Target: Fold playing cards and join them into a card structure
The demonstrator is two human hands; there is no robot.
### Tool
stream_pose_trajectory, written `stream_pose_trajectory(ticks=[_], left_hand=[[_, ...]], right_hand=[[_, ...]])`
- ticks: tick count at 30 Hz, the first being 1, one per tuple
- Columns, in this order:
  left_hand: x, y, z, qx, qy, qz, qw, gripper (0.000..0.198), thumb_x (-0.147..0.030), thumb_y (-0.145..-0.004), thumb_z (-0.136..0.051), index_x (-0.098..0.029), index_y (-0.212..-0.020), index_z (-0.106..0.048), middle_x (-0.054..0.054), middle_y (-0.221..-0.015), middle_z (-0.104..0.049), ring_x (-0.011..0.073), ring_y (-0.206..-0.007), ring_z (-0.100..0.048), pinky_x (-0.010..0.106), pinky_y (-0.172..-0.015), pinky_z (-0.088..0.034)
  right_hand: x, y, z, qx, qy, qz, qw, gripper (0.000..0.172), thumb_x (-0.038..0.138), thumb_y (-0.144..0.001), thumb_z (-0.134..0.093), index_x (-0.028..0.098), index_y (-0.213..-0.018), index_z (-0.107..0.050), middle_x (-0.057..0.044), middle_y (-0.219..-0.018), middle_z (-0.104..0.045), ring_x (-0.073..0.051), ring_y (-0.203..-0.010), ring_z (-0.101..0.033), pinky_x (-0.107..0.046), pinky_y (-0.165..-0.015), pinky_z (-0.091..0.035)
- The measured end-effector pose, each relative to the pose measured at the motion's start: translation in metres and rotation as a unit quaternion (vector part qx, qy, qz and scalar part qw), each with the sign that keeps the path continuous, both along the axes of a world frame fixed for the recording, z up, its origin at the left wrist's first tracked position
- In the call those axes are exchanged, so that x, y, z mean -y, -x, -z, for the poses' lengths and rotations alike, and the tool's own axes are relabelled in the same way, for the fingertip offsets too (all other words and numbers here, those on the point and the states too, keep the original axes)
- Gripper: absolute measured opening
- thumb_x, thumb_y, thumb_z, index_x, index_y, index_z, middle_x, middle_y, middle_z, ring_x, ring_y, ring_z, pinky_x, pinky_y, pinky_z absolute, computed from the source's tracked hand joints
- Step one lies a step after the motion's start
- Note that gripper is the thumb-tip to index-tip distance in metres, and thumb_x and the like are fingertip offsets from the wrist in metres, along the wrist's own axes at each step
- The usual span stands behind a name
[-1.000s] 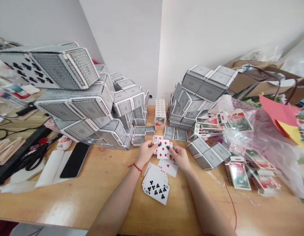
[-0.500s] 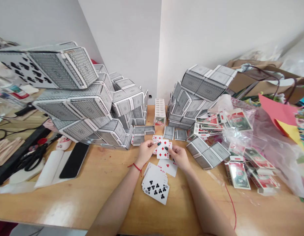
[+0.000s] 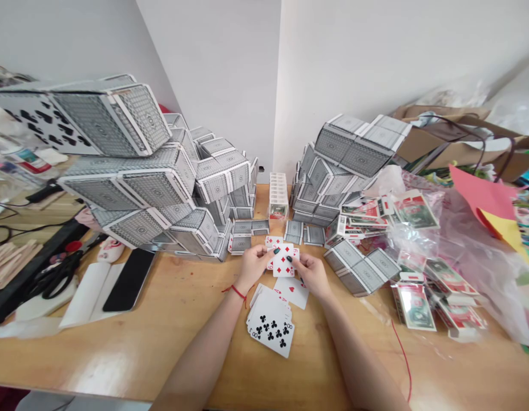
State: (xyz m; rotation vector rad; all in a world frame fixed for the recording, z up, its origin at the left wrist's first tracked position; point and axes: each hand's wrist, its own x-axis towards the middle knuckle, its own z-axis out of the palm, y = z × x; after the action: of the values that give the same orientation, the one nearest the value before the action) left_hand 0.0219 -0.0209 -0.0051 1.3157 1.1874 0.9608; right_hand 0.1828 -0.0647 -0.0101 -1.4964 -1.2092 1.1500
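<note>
My left hand point(image 3: 254, 265) and my right hand point(image 3: 312, 273) pinch the two side edges of a five of diamonds card point(image 3: 283, 260) just above the wooden table point(image 3: 161, 342). More red cards lie crossed under it. Close in front of my wrists lies a fanned pile of face-up cards with an eight of clubs point(image 3: 271, 327) on top. A card with a red heart point(image 3: 292, 291) lies beside my right hand.
Large stacks of cubes folded from grey-backed cards rise at the left point(image 3: 131, 171) and the back right point(image 3: 345, 160). A black phone point(image 3: 129, 279) and scissors point(image 3: 54, 274) lie at the left. Wrapped card packs point(image 3: 414, 297) and a plastic bag point(image 3: 461, 240) crowd the right.
</note>
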Motion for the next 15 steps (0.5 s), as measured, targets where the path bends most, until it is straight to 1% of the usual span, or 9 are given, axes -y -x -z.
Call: stream_pose_trajectory(ticks=[4, 9, 13, 15], left_hand=[[-0.0001, 0.0004, 0.0006, -0.006, -0.006, 0.004, 1.0, 0.028, -0.039, -0.067, -0.058, -0.014, -0.057, -0.054, -0.006, -0.042, -0.043, 0.0062, -0.041, -0.037, 0.019, -0.042, -0.028], [0.0001, -0.0001, 0.0017, -0.003, -0.004, 0.004, 1.0, 0.028, -0.04, -0.067, -0.058, -0.014, -0.058, -0.054, -0.006, -0.041, -0.042, 0.006, -0.04, -0.036, 0.019, -0.042, -0.028], [-0.0005, 0.0023, 0.0027, 0.041, 0.015, 0.017, 0.999, 0.027, -0.038, -0.068, -0.058, -0.014, -0.058, -0.054, -0.007, -0.039, -0.039, 0.0049, -0.036, -0.034, 0.019, -0.039, -0.025], [-0.0016, 0.0054, 0.0029, 0.09, 0.043, 0.044, 0.994, 0.027, -0.037, -0.069, -0.057, -0.013, -0.058, -0.054, -0.006, -0.04, -0.042, 0.005, -0.037, -0.036, 0.02, -0.04, -0.026]], right_hand=[[0.0003, 0.0007, -0.0015, -0.009, -0.006, -0.001, 1.0, 0.038, 0.053, -0.068, -0.053, 0.018, -0.056, -0.048, 0.005, -0.044, -0.038, -0.008, -0.039, -0.028, -0.022, -0.038, -0.02], [0.0012, 0.0014, -0.0013, -0.011, -0.008, 0.007, 1.0, 0.037, 0.051, -0.069, -0.054, 0.018, -0.054, -0.046, 0.005, -0.044, -0.037, -0.008, -0.039, -0.028, -0.022, -0.037, -0.021], [0.0007, -0.0001, 0.0009, -0.014, -0.013, 0.01, 1.0, 0.036, 0.049, -0.07, -0.054, 0.016, -0.057, -0.05, 0.005, -0.045, -0.038, -0.008, -0.04, -0.029, -0.021, -0.038, -0.021], [0.0001, -0.0017, 0.0031, -0.021, -0.012, 0.017, 1.0, 0.035, 0.049, -0.071, -0.054, 0.015, -0.06, -0.053, 0.004, -0.046, -0.039, -0.008, -0.041, -0.029, -0.021, -0.038, -0.021]])
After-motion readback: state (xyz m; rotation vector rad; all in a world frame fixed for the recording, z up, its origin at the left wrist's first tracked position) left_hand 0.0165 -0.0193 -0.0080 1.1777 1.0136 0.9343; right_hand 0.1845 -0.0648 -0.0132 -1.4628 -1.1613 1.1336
